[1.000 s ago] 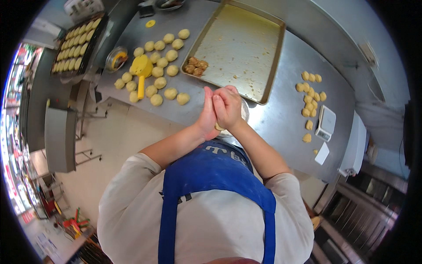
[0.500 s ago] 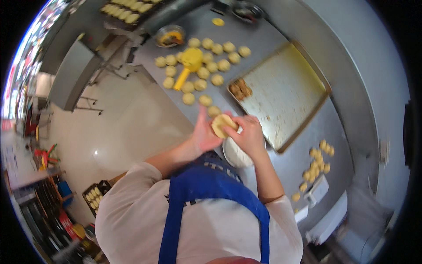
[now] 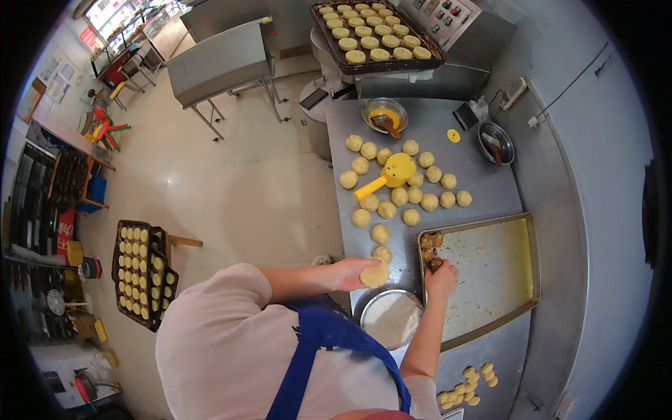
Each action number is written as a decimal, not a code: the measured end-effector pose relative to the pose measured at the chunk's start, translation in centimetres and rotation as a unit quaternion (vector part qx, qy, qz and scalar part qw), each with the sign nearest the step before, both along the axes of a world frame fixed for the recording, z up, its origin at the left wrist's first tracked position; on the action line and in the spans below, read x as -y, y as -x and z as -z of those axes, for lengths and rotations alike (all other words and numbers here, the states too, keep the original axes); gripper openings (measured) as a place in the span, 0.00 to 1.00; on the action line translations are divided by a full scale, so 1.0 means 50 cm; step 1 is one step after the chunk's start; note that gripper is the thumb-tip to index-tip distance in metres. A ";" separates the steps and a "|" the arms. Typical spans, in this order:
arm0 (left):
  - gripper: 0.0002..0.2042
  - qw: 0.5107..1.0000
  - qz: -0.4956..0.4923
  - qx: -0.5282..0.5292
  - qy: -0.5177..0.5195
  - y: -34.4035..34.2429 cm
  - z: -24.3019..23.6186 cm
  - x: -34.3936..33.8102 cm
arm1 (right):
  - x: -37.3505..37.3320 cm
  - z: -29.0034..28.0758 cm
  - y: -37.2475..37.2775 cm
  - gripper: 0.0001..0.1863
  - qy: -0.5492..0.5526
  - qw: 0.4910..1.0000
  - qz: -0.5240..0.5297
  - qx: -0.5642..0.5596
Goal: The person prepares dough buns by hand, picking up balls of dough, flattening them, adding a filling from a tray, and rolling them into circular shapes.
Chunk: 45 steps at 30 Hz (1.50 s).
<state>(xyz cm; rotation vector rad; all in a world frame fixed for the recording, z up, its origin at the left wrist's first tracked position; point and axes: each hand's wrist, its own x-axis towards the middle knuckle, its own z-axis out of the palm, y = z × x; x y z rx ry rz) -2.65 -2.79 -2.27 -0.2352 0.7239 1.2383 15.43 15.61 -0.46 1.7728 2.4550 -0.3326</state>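
A flat pale-yellow dough round rests in my left hand, held between thumb and fingers. My right hand reaches over the near left corner of a large shallow metal tray. Its fingertips close on a brown filling ball, beside a few more brown filling balls in the same corner. Below the dough round, a metal bowl of white flour stands between my forearms. Beyond my left hand, several round dough balls lie spread on the steel table.
Among the dough balls lies a yellow mould with a handle. Farther back are a bowl of yellow liquid and a dark metal bowl. Small dough pieces sit near right. A baking tray of shaped cakes stands beyond.
My right hand has left the dough round and moved right to the filling in the tray. My left hand keeps the dough. The whole view has swung round.
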 end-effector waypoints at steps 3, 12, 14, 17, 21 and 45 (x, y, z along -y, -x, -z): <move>0.18 0.993 0.087 -0.062 -0.044 -0.013 -0.020 -0.027 | -0.020 0.069 -0.040 0.25 -0.071 0.992 -0.044 -0.095; 0.19 0.988 0.119 -0.060 -0.077 -0.097 -0.043 -0.088 | 0.152 -0.082 -0.098 0.22 -0.032 0.919 -0.022 -0.393; 0.20 0.978 0.172 -0.015 -0.119 -0.115 -0.053 -0.085 | 0.202 -0.120 -0.095 0.26 -0.065 0.917 -0.106 -0.378; 0.18 0.961 0.227 -0.018 -0.159 -0.141 -0.077 -0.070 | 0.255 -0.145 -0.101 0.31 -0.062 0.891 -0.078 -0.442; 0.17 0.961 0.241 0.038 -0.129 -0.181 -0.108 -0.062 | 0.262 -0.066 -0.137 0.30 0.177 0.747 -0.026 -0.640; 0.15 0.932 0.142 0.091 -0.320 -0.259 -0.206 -0.026 | 0.302 -0.145 -0.109 0.22 -0.158 0.692 0.109 -0.696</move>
